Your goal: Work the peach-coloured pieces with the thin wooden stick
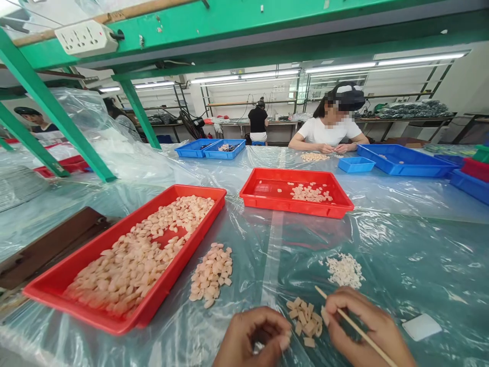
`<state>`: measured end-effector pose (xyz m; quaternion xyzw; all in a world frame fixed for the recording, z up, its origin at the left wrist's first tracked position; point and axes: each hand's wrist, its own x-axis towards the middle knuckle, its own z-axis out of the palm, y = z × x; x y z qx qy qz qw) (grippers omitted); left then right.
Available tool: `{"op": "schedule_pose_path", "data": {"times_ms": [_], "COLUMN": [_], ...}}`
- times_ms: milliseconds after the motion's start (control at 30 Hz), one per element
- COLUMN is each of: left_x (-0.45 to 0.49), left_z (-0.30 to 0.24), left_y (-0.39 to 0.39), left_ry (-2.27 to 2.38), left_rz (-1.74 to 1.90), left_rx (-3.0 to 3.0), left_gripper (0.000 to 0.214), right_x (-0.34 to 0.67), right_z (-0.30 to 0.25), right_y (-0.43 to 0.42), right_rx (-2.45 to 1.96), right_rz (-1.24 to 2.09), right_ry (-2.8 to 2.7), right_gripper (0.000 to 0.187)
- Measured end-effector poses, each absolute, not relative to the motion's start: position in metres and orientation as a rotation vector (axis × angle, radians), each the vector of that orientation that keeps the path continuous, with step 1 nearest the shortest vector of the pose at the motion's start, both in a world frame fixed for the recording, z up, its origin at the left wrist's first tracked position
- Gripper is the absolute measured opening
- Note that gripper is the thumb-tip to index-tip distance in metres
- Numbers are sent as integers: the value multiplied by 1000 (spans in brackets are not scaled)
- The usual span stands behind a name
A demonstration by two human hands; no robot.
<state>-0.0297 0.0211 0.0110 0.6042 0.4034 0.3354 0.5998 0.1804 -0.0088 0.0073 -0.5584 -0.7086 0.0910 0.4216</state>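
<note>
My left hand [255,337] is closed in a pinch near the table's front edge; whatever may be between its fingertips is too small to make out. In my right hand [364,326] is a thin wooden stick [357,326], its tip pointing up and to the left. Between the hands lies a small heap of tan rectangular pieces [306,320]. Just beyond my right hand is a pile of small white bits [346,270]. A loose heap of pale pink oval pieces [212,272] sits beyond my left hand, beside a red tray.
The long red tray [173,275] at left holds many similar oval pieces; another red tray [296,207] stands farther back with fewer. A white card [422,326] lies at right. Across the table a person [328,132] works beside blue trays [405,160]. Green shelf framing [244,35] hangs overhead.
</note>
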Motion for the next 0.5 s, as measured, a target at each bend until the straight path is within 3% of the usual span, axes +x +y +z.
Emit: {"op": "schedule_pose_path", "data": {"times_ms": [233,367,500], "left_x": [-27,-30,-34], "left_z": [-14,-22,-20], "left_y": [15,10,5], "left_ry": [817,928,1000], "left_rz": [681,690,776], "left_rx": [2392,2514,2468], "left_gripper": [17,16,16], "right_x": [219,220,193], "right_z": [3,-1,7], "right_y": [5,0,-12], "right_rx": [-1706,-1719,-1481], "right_rz": [-48,85,315], "right_ry": [-1720,-1662,-1661], "right_gripper": [16,26,17]}}
